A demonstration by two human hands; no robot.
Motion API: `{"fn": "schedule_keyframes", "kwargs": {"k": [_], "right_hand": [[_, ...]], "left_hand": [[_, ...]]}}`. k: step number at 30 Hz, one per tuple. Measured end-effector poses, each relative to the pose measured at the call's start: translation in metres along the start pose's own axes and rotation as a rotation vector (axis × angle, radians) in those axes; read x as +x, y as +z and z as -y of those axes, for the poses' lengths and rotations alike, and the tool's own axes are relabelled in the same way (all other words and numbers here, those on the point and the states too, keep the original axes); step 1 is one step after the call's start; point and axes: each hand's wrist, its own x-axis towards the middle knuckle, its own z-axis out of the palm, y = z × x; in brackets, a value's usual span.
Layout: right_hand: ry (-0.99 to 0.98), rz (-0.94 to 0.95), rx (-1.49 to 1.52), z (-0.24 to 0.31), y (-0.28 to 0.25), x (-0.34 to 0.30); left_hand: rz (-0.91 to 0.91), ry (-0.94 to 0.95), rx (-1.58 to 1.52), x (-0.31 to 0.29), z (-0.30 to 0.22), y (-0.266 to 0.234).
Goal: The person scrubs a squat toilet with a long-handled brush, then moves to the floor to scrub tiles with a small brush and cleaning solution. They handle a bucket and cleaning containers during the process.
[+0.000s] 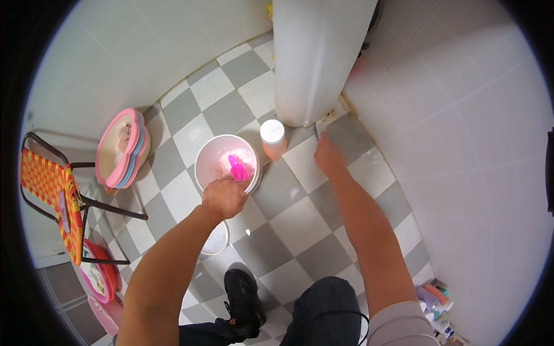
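My left hand (224, 198) is closed at the near rim of a white bucket (203, 151), with a bright pink scoop (238, 170) standing out from its fingers over the bucket. Pinkish material lies inside the bucket. Just right of it stands a clear jar (273, 141) with a white lid and pinkish-orange contents. My right hand (330, 154), a little blurred, grips a small pale tool (320, 129) whose tip is low by the foot of a white column-like fixture (311, 69). The tool's exact kind is too small to tell.
Grey and white tiles (262, 248) cover the floor. Stacked basins (131, 153) lean at the left wall beside a woven chair (49, 190). A red basin (107, 271) sits below it. A round white lid (216, 239) lies under my left forearm. Bottles (434, 300) stand at lower right.
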Motion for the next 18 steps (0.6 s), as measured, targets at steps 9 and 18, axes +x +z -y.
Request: {"fn": "schedule_keyframes", "kwargs": {"k": [9,18], "right_hand": [[-0.116,-0.244,-0.222,-0.017,-0.001,0.034],[0.042,-0.104,-0.380,-0.066,-0.065,0.072]], "left_hand": [[0.030,0.059,0.087,0.006,-0.001,-0.004],[0.019,0.046,0.013,0.005,-0.005,-0.003]]}}
